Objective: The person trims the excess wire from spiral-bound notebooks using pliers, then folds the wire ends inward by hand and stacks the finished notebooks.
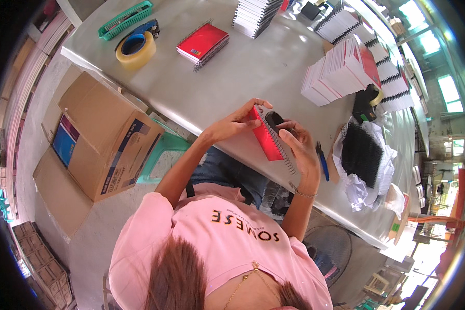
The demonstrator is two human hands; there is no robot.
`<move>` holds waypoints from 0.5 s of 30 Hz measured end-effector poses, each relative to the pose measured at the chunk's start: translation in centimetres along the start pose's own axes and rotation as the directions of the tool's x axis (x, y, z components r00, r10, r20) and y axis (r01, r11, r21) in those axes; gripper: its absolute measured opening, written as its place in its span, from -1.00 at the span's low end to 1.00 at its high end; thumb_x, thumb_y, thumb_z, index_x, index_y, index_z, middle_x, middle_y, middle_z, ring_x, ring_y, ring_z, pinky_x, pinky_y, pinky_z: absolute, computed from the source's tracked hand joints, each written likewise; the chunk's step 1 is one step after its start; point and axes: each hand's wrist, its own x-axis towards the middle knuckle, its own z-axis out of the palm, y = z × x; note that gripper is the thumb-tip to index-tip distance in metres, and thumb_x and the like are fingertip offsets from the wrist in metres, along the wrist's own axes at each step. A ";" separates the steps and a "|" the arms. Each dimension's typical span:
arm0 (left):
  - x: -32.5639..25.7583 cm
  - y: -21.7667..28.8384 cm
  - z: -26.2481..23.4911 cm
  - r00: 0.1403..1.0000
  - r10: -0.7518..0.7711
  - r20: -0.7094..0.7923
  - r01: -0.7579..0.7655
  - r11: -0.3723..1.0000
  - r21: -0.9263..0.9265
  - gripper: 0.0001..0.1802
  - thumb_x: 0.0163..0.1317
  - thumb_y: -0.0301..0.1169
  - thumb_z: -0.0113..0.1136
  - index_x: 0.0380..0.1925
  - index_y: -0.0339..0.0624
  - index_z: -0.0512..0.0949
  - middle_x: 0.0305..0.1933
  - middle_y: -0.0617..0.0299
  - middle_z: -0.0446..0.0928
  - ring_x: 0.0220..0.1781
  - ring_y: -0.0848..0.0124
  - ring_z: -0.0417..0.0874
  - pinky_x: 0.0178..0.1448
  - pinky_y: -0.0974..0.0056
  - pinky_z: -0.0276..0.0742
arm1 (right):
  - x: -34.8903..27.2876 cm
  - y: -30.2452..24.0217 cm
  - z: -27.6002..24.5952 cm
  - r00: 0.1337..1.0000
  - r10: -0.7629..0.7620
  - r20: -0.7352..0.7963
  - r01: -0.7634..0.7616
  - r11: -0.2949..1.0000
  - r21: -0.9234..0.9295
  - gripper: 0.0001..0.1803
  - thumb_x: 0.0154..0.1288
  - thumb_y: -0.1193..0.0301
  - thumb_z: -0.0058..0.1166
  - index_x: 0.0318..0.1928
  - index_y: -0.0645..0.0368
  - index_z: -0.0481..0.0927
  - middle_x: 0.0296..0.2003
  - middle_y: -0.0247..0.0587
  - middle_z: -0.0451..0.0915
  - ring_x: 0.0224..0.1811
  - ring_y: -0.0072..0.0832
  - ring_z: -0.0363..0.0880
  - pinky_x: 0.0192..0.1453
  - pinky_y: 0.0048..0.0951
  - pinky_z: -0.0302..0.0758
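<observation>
Above the near edge of the table, a small red notebook [267,143] is tilted on edge, with a row of metal wire loops along its right side. My left hand [237,123] grips its upper end, thumb on the red cover and fingers over the top. At the wire side, my right hand [300,147] closes around a small black rounded object [275,121], whose kind I cannot make out. That object lies against or very near the wire loops. On the table just right of my right hand lies a blue-handled hand tool [323,161].
Ahead lie red wire-bound notebooks [203,42], a tape roll [135,50] and a green basket [125,20]. Stacked red-covered booklets [336,72], a black tape dispenser [366,102] and black binding wires [363,150] on crumpled paper are rightward. An open carton [95,139] stands left.
</observation>
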 end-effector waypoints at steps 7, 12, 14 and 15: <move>-0.4 0.6 -0.1 1.000 -0.013 0.003 0.014 0.999 -0.032 -0.50 0.37 -0.37 0.10 0.29 0.02 0.29 0.02 0.31 0.39 0.03 0.50 0.37 0.25 0.34 0.24 | 0.2 -0.2 0.3 1.000 0.002 -0.025 -0.006 0.991 -0.133 -0.73 0.25 0.28 0.26 -0.17 0.21 0.64 -0.09 -0.37 0.52 -0.16 -0.64 0.52 -0.04 -0.59 0.42; -0.1 -0.2 0.0 1.000 0.023 0.007 -0.022 0.992 -0.124 -0.50 0.37 -0.39 0.09 0.29 0.01 0.30 0.01 0.32 0.39 0.01 0.50 0.38 0.23 0.35 0.26 | -0.1 -1.0 0.6 1.000 -0.008 0.007 0.008 0.999 -0.044 -0.71 0.24 0.27 0.27 -0.16 0.23 0.63 -0.06 -0.34 0.49 -0.11 -0.60 0.52 0.05 -0.54 0.41; -0.1 -0.4 0.1 1.000 0.028 -0.009 -0.029 0.986 -0.161 -0.50 0.37 -0.38 0.09 0.29 0.00 0.30 -0.01 0.32 0.39 0.00 0.52 0.38 0.21 0.35 0.28 | 0.5 -0.6 0.8 0.999 -0.033 -0.005 0.033 0.996 -0.085 -0.71 0.26 0.28 0.26 -0.13 0.22 0.63 -0.05 -0.36 0.51 -0.09 -0.61 0.51 0.08 -0.55 0.40; -0.2 -0.4 0.2 0.999 0.030 -0.017 -0.033 0.983 -0.179 -0.50 0.37 -0.38 0.09 0.30 0.00 0.30 -0.02 0.32 0.39 -0.01 0.53 0.38 0.20 0.35 0.28 | 0.9 0.0 0.8 0.998 -0.055 -0.018 0.053 0.990 -0.131 -0.71 0.27 0.28 0.25 -0.11 0.21 0.63 -0.03 -0.37 0.52 -0.08 -0.62 0.50 0.09 -0.55 0.39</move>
